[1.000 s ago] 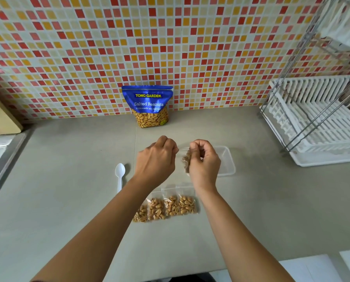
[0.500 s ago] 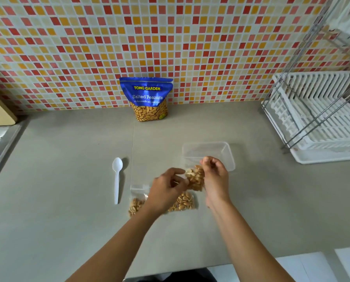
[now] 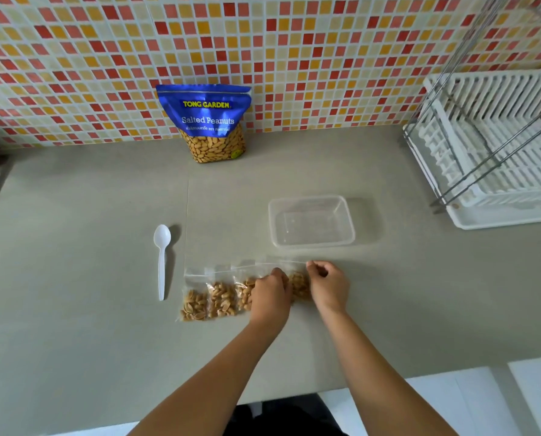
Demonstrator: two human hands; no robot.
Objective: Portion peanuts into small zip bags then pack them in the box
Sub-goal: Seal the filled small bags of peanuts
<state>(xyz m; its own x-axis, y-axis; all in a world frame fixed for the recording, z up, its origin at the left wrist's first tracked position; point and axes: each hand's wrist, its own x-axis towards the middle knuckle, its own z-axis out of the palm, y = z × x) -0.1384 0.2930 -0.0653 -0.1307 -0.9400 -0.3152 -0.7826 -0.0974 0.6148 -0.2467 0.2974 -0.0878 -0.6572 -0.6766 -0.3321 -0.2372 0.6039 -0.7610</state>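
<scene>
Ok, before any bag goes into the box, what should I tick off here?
1. Clear box empty, no lid on: ok.
2. Filled zip bags lined up on the counter: ok.
3. Rightmost bag sealed: cannot tell, the hands cover its top.
4. Left hand and right hand free: not ok, both are on the rightmost bag.
5. Spoon clear of the box: ok.
6. Peanut pouch upright: ok.

Clear plastic box [image 3: 311, 221], white plastic spoon [image 3: 161, 259], glossy foil pouch [image 3: 207, 121], matt grey counter [image 3: 74, 309].
</scene>
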